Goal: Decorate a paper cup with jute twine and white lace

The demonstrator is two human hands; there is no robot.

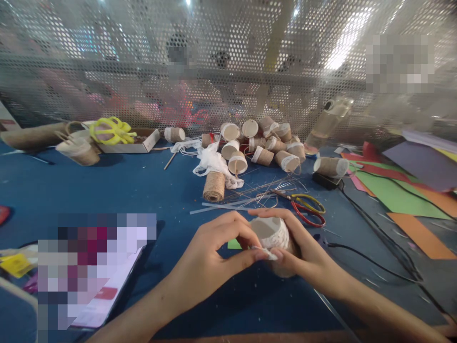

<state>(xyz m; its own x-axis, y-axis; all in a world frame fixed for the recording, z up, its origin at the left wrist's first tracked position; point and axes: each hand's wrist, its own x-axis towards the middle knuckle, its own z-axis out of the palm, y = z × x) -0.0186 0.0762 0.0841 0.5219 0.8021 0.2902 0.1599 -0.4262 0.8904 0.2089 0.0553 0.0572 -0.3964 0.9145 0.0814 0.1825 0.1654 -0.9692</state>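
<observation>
A small cup [272, 232] wrapped in white lace rests in my right hand [303, 255], whose fingers curl round it with the open mouth tilted toward me. My left hand [210, 250] pinches the loose end of the lace strip [266, 252] against the cup's near side, thumb and fingertips pressed together. Both hands hover just above the blue table [143, 190], near its front edge. A green paper scrap [233, 244] lies under them.
Behind my hands lie red and yellow scissors [307, 208], thin wires, a jute twine roll [214, 186], white lace [214, 162] and a pile of wrapped cups [264, 143]. Yellow scissors [110, 129] rest on a box at the left. Coloured paper sheets [396, 193] and black cables [374, 228] fill the right. A perforated screen stands behind.
</observation>
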